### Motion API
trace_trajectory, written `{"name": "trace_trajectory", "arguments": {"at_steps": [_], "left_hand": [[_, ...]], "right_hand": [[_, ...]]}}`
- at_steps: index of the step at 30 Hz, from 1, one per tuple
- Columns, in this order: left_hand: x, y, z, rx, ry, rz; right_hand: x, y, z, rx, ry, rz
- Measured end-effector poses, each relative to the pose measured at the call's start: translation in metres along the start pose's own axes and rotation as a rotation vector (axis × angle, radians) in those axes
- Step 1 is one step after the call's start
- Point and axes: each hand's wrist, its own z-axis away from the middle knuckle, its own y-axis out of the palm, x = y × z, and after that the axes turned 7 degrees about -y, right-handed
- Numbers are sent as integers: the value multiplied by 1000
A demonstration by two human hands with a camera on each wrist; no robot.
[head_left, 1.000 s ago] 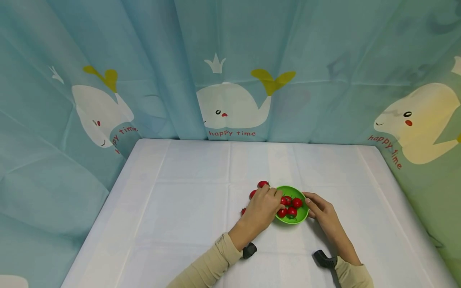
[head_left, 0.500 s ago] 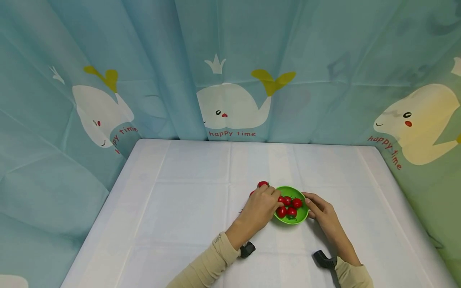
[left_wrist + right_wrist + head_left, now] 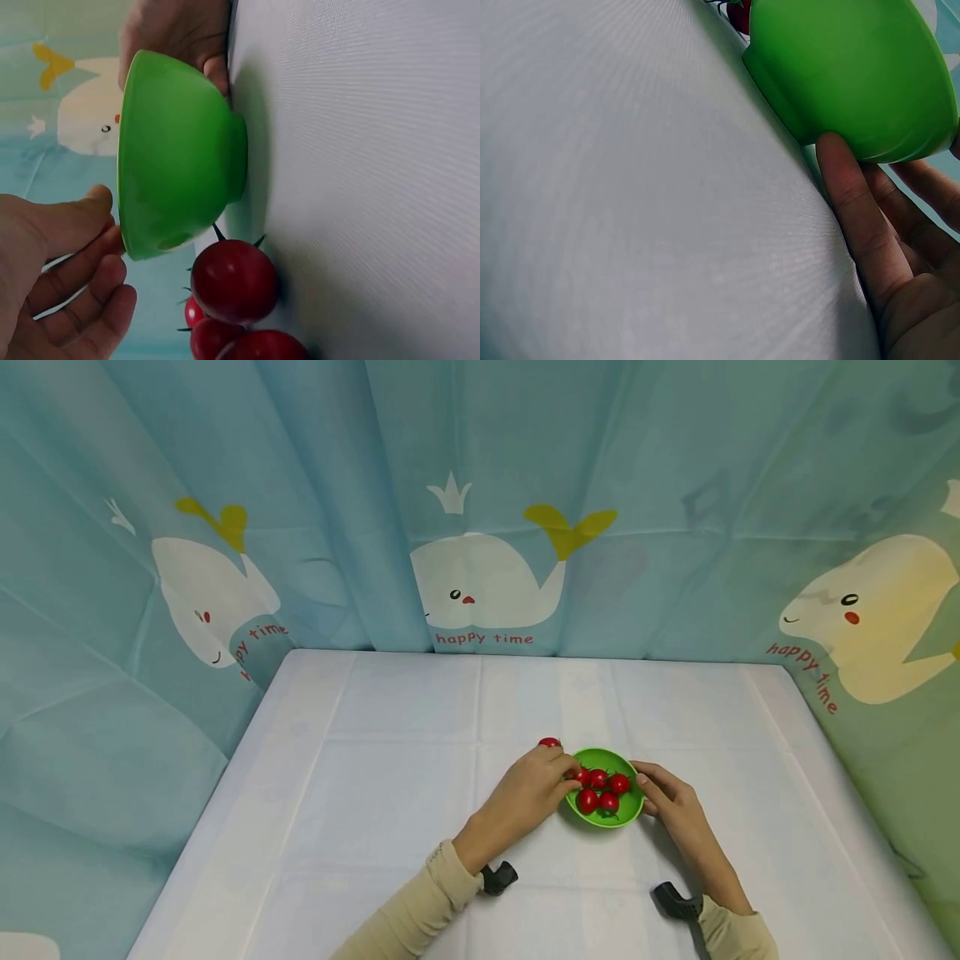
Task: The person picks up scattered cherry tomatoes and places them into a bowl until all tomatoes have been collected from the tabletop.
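The left hand's (image 3: 528, 789) thumb and fingers were parted at the green bowl's (image 3: 609, 760) ten o'clock rim, beside red tomatoes (image 3: 587, 801) inside. The right hand (image 3: 671, 797) clasped three o'clock; loose tomatoes (image 3: 234, 281) lay outside, toward ten.

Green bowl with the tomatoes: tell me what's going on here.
A person's right hand holds the side of a green bowl at a white-covered table. Five red tomatoes show in the bowl, and more tomatoes rest on the table beside it. The left hand is at the opposite rim; whether it pinches a tomato is unclear.
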Motion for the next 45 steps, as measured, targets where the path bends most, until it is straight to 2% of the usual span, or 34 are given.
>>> {"name": "trace_trajectory", "arguments": {"at_steps": [8,11,14,17,25,33,37,41,45], "left_hand": [[17,-5,13,-7,111,87],[26,-9,16,19,154,115],[34,-17,17,59,162,140],[39,-25,17,120,143,154],[53,-40,19,273,112,115],[68,-49,20,406,-27,143],[73,-50,21,472,-66,146],[77,-49,22,512,-74,151],[81,-47,23,521,-62,148]], "right_hand": [[-1,1,-1,6,-10,-5],[-1,1,-1,6,-11,-2],[-1,1,-1,5,-12,-1],[-1,0,0,6,-14,-2],[-1,0,0,9,-16,-3],[-1,0,0,9,-21,-6],[-1,0,-1,9,-18,-2],[-1,0,0,7,-20,-3],[1,0,0,8,-17,-1]]}}
